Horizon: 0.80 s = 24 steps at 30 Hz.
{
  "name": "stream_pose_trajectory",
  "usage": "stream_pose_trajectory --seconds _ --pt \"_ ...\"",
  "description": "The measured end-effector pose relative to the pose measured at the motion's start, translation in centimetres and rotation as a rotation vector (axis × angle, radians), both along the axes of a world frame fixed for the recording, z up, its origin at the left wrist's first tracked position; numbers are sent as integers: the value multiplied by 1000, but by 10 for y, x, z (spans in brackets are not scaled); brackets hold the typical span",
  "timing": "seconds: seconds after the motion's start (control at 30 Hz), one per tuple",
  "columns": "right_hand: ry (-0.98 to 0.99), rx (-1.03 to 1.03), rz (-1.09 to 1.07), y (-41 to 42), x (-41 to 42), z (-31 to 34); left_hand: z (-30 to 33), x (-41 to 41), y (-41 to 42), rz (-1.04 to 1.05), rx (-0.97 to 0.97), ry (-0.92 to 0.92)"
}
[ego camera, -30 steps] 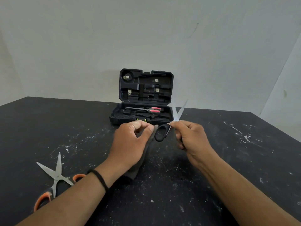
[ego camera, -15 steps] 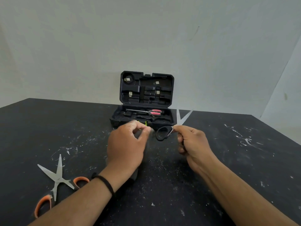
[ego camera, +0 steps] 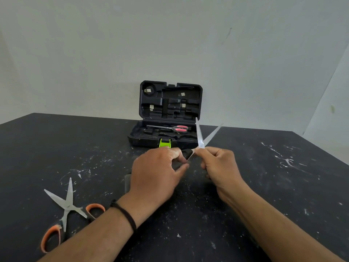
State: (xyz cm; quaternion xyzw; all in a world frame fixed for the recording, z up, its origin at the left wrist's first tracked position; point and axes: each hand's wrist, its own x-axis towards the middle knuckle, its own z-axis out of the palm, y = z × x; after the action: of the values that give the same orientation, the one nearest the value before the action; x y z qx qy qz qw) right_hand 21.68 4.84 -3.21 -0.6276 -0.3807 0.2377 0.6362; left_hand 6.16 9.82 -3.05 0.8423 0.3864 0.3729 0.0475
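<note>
Two hands hold the black scissors [ego camera: 201, 141] up over the table [ego camera: 283, 186], just in front of the case [ego camera: 171, 103]. The left hand [ego camera: 156, 174] has its fingers [ego camera: 174, 151] and thumb curled round one black handle. The right hand [ego camera: 219, 165] has its fingers [ego camera: 205, 151] bent tight, close to the spot where the two blades cross. I think the other handle sits inside that fist, but it is hidden. So both hands are closed on the same scissors, one on each side.

The blades stand wide apart like a V. They point up and away from the person. I think that is why each hand takes its own side: pulling the handles apart opens the blades. Pointing them away puts the sharp tips far from the arms and body.

The case stands at the far side of the table with its lid up. Red scissors [ego camera: 179, 128] lie in its bottom half, so it looks like the place where the scissors go. With the lid up, a hand can reach straight in. The green latch [ego camera: 165, 143] at the front is undone.

Orange scissors [ego camera: 68, 207] lie open on the table beside the left arm, well apart from the hands and out of their way. Something grey [ego camera: 128, 183] pokes out from under the left hand. I cannot tell what it is.
</note>
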Motion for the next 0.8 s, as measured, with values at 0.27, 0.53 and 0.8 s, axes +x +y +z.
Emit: stream_pose_trajectory --seconds 0.27,0.53,0.8 --pt "-69 -106 76 -8 18 10 1 -5 7 -66 -14 -302" --pt "65 -164 253 -7 4 9 -8 -1 7 -124 10 -40" --pt "-126 -203 320 -10 7 13 -4 1 4 -133 49 -134"
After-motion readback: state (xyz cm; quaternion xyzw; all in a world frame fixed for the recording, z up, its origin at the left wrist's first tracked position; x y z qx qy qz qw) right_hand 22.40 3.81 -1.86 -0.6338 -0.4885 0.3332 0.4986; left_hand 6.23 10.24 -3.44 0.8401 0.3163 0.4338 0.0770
